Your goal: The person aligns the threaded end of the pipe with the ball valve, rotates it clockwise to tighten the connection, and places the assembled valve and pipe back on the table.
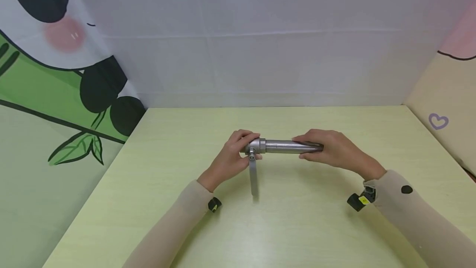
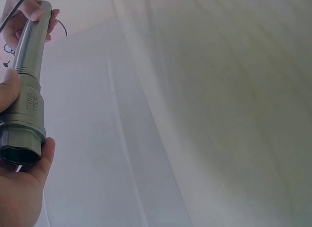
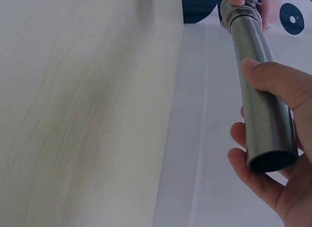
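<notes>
A metal ball valve (image 1: 256, 146) with a lever handle (image 1: 253, 177) is joined end to end with a steel pipe (image 1: 284, 146). My left hand (image 1: 234, 154) grips the valve body, thumb and fingers on opposite sides, while the lever points toward me. Around the pipe's far right part curls my right hand (image 1: 332, 148). In the left wrist view the valve body (image 2: 27, 107) shows raised lettering and an open hexagonal end. The pipe (image 3: 268, 124) has a hollow round end in the right wrist view. Both pieces are held level, above the table.
The pale wooden table (image 1: 290, 226) spreads beneath both hands. A white cloth wall (image 1: 260, 65) stands along its back edge. Printed cartoon panels flank it, a green and black one (image 1: 44, 77) at left and a beige one with a heart (image 1: 439, 121) at right.
</notes>
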`<action>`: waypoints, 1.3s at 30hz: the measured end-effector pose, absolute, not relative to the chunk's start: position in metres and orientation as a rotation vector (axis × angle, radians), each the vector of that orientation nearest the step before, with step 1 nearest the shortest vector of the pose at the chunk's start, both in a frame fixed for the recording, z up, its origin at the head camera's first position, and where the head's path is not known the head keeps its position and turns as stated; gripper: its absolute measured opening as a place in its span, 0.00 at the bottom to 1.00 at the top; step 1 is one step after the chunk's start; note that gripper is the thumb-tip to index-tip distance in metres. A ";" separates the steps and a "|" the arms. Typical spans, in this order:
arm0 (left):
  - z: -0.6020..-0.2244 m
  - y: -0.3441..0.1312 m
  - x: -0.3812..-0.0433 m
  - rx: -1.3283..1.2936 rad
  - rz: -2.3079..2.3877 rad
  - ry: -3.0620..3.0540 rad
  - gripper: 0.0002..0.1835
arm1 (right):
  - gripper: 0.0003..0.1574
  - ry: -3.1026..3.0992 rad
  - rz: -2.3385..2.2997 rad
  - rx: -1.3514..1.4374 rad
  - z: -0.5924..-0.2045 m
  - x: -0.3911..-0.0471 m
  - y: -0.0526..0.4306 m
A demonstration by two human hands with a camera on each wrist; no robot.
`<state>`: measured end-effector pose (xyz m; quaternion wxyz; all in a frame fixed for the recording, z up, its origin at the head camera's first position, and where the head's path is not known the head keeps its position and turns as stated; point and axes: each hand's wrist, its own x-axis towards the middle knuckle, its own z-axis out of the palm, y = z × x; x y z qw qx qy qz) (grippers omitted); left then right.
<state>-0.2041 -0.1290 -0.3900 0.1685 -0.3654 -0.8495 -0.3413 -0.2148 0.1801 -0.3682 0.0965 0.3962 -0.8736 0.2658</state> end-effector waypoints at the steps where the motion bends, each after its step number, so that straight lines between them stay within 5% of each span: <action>1: -0.390 -0.129 -0.204 -1.038 -0.973 -2.416 0.29 | 0.28 -2.581 0.798 1.182 -0.368 -0.215 0.180; 23: -0.393 -0.132 -0.202 -1.074 -0.981 -2.406 0.29 | 0.22 -2.952 1.820 0.788 -0.374 -0.226 0.181; 39: -0.391 -0.133 -0.200 -1.088 -0.986 -2.406 0.29 | 0.22 -3.046 1.712 0.850 -0.365 -0.220 0.174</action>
